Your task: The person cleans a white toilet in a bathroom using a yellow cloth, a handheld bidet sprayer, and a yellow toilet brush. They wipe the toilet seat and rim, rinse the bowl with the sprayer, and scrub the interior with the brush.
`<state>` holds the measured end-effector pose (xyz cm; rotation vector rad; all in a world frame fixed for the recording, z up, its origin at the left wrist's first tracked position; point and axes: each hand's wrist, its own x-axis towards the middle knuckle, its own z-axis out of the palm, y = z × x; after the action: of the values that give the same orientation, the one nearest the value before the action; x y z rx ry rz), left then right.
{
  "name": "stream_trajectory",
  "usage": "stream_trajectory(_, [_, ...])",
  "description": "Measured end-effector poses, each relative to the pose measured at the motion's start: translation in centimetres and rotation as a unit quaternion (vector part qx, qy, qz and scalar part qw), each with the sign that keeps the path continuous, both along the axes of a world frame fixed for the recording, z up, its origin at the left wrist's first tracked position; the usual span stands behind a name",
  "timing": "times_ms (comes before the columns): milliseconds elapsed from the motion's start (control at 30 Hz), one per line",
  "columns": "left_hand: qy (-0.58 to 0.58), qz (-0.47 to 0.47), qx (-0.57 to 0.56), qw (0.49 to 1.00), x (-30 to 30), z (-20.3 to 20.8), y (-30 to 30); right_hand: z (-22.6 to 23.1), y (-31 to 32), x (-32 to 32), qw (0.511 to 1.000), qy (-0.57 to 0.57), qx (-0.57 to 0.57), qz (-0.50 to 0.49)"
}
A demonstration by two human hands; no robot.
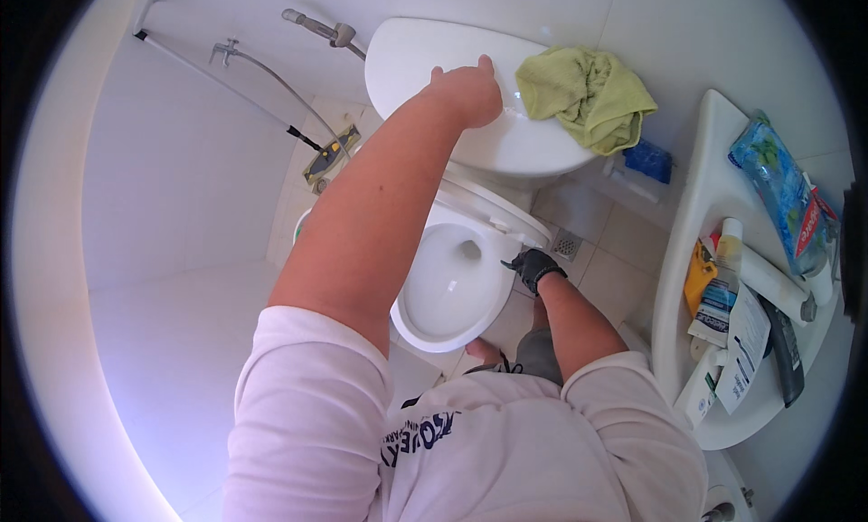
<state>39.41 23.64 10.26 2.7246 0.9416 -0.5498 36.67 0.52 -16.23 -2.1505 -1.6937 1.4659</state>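
Over the lid of the white toilet tank [425, 47], my bare left hand [466, 95] is stretched out. Two of its digits stick up apart and nothing shows in it; the other fingers are hidden behind the hand. A crumpled yellow-green towel [588, 97] lies on the tank's right end, beside that hand. My right hand [535, 267] wears a dark glove. It is at the right edge of the white toilet bowl [425, 332], with fingers apart and pointing left toward the rim. The toilet seat and lid [497, 206] are raised against the tank.
A white sink [674, 332] on the right holds tubes, a razor-like dark handle and a blue packet [773, 178]. On the left wall are a tap [226, 50] with a hose, and a long pole [217, 84]. A spray nozzle [316, 25] hangs beside the tank. A floor drain [567, 244] lies behind my right hand.
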Motion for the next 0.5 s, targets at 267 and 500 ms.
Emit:
stream_trajectory(267, [0.049, 0.007, -0.014, 0.999, -0.2, 0.8, -0.8, 1.4, -0.6, 0.5, 0.992, 0.059, -0.053, -0.099])
stream_trajectory(500, [0.036, 0.017, -0.021, 0.999, -0.1, 0.8, -1.0, 1.1, -1.1, -0.1, 0.988, 0.02, -0.044, -0.149])
